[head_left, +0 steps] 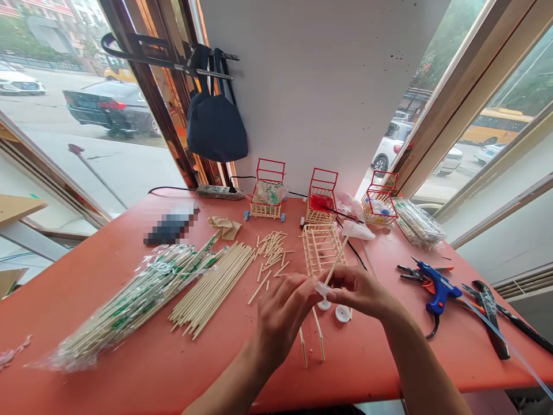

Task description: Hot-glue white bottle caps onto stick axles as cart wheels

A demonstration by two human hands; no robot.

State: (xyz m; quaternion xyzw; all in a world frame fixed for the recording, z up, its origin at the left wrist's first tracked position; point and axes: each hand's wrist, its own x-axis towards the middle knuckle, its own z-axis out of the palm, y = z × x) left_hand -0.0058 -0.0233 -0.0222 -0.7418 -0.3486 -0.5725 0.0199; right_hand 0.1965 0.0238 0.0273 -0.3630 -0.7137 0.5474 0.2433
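Observation:
My left hand (280,311) and my right hand (360,291) meet over the red table (108,346), fingers pinched together. Between them is a small white cap-like wheel (322,288) set on a thin wooden stick (337,259) that slants up and away. Two more white wheels (343,313) lie on the table just under my right hand. A small wooden frame of two legs (311,340) lies below my left hand. A light wooden lattice frame (319,248) lies just beyond the hands.
Loose bamboo sticks (216,285) and wrapped stick bundles (129,302) lie at the left. Three small carts with red frames (270,193) stand by the wall. A blue glue gun (436,288), pliers and black cutters (492,314) lie at the right. A dark bag (216,124) hangs above.

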